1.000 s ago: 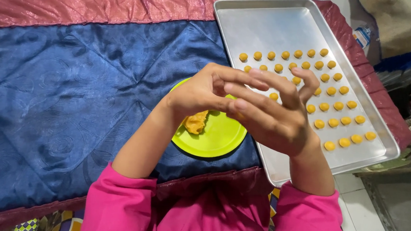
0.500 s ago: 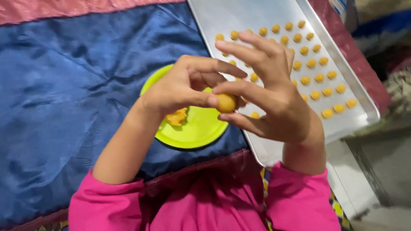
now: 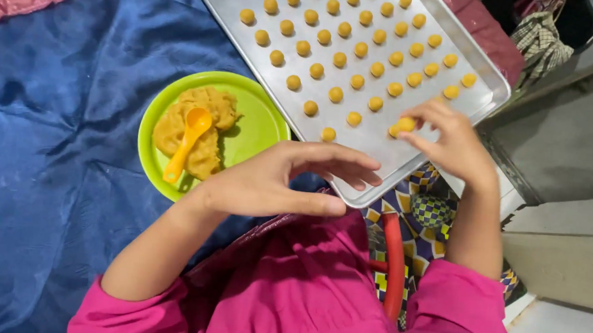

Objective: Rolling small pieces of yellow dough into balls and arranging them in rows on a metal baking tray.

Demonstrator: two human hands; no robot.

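Dough ball (image 3: pixel 405 124) now sits pinched in the right hand's (image 3: pixel 451 146) fingertips, low over the metal tray (image 3: pixel 486 96) at its 5 o'clock corner, beside the rows of balls (image 3: pixel 360 49); 0.5 s ago both hands held it together over the green plate (image 3: pixel 257 125). Left hand (image 3: pixel 281 183) has let go, open and empty, fingers spread, hovering at 4 o'clock of the plate. Orange spoon (image 3: pixel 187 141) rests on the dough mound (image 3: pixel 206 122). Blue cloth (image 3: pixel 55 136) lies underneath.

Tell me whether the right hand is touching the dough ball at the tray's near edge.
Touching: in the head view the right hand pinches the dough ball between its fingertips.
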